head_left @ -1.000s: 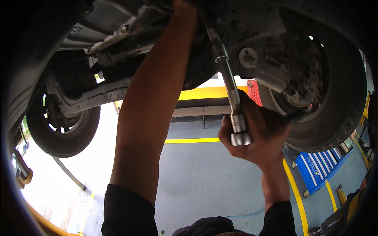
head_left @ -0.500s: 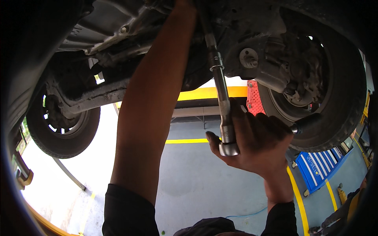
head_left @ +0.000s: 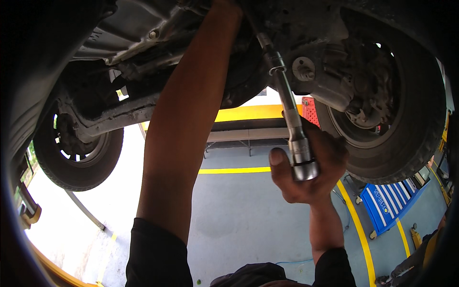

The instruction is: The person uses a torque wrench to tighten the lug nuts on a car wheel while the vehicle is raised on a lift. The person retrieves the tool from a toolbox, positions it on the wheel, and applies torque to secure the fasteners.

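Note:
My right hand [head_left: 322, 165] is closed round the head of a ratchet wrench [head_left: 306, 171], with the thumb raised on its left side. From the ratchet a long metal extension bar [head_left: 288, 98] with joined sections slants up and left into the dark underside of the car [head_left: 148, 62]. The ratchet's handle is hidden behind the hand. My left forearm [head_left: 181, 129] reaches straight up beside the bar. Its hand lies past the upper edge, so its fingers do not show.
A wheel with exposed suspension parts [head_left: 311, 71] hangs close on the right; another wheel [head_left: 86, 162] is at the left. Below stand a blue tool cabinet [head_left: 389, 205] and a red perforated panel [head_left: 310, 112]. A person's arm or leg shows at the lower right.
My right hand has swung the ratchet's lower end rightward and slightly up, tilting the bar more. The handle, visible to the right before, has turned out of sight. My left arm is nearly still.

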